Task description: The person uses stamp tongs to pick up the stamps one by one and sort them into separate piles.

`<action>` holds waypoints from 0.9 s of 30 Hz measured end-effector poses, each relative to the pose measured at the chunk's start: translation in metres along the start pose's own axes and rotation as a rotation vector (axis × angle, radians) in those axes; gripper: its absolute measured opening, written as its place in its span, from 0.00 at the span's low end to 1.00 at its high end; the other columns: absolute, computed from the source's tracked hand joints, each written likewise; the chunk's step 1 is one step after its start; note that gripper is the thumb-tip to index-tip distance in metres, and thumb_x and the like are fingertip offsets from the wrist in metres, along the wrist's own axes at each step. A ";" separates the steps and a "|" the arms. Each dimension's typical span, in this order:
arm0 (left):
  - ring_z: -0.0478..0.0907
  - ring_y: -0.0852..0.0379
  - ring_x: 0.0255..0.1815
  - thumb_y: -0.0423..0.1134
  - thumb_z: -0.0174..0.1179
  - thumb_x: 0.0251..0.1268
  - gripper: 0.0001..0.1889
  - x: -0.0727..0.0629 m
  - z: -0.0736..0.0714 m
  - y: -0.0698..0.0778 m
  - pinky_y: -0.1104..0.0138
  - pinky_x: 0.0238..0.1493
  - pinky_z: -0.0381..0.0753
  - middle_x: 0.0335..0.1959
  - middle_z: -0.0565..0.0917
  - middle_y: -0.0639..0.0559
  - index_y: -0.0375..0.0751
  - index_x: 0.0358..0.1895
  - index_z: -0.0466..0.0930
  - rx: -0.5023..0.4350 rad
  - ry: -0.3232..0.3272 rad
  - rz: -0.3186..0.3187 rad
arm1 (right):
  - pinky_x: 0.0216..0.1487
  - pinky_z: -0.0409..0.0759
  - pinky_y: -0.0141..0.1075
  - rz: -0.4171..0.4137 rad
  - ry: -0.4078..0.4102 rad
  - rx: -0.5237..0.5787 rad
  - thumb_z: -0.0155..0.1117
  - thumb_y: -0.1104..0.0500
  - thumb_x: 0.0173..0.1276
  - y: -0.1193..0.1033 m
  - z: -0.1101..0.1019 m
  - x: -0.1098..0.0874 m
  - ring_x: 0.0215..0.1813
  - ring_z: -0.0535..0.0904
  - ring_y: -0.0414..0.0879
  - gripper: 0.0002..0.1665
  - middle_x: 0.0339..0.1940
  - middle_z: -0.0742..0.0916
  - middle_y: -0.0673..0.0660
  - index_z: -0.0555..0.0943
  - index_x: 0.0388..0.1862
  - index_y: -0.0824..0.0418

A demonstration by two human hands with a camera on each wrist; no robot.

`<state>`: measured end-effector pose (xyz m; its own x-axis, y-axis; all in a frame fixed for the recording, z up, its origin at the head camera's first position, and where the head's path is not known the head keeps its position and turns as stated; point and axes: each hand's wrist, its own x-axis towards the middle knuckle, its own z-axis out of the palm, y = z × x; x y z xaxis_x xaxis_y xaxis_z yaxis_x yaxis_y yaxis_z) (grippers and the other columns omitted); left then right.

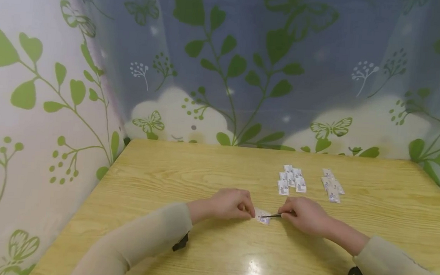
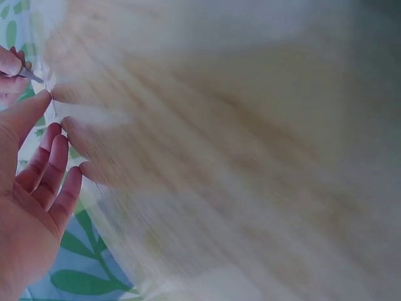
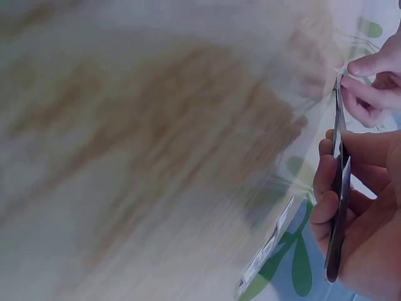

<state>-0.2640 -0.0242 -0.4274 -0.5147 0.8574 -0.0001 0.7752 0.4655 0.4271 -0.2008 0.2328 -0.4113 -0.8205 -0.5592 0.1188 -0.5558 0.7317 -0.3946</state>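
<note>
A small clear plastic packet with bluish-purple print lies on the table between the two hands. My left hand pinches its left edge with thumb and finger; in the left wrist view that hand has its other fingertips down at the table surface. My right hand grips dark metal tweezers, whose tips point left onto the packet. In the right wrist view the tweezers run along the fingers of the right hand, and their tips meet the left hand's fingertips.
Beyond the right hand lies a group of several white printed packets. Farther right is a second overlapping group of clear printed packets. The wooden table ends at a leaf-patterned curtain behind and on the left.
</note>
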 end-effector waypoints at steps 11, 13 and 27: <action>0.74 0.70 0.34 0.45 0.65 0.64 0.06 0.002 -0.002 0.007 0.76 0.36 0.72 0.35 0.77 0.65 0.52 0.40 0.88 0.028 0.009 -0.025 | 0.29 0.73 0.32 -0.057 -0.013 0.006 0.66 0.65 0.65 -0.010 0.008 -0.004 0.29 0.74 0.33 0.06 0.30 0.80 0.42 0.88 0.39 0.59; 0.73 0.70 0.34 0.47 0.65 0.63 0.06 0.003 -0.001 0.008 0.76 0.34 0.72 0.35 0.77 0.65 0.53 0.39 0.87 0.034 0.012 -0.032 | 0.28 0.72 0.31 -0.058 -0.019 0.008 0.65 0.65 0.65 -0.013 0.008 -0.004 0.29 0.72 0.32 0.07 0.31 0.80 0.42 0.88 0.39 0.59; 0.72 0.71 0.32 0.50 0.67 0.61 0.05 0.005 0.003 0.007 0.76 0.33 0.71 0.34 0.76 0.68 0.58 0.35 0.85 0.077 0.030 -0.051 | 0.27 0.70 0.31 -0.015 0.006 -0.049 0.66 0.64 0.65 -0.008 0.003 -0.002 0.29 0.72 0.34 0.06 0.30 0.79 0.42 0.87 0.39 0.59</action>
<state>-0.2596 -0.0160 -0.4268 -0.5643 0.8255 0.0070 0.7728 0.5253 0.3563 -0.1948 0.2273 -0.4108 -0.8126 -0.5682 0.1295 -0.5738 0.7415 -0.3478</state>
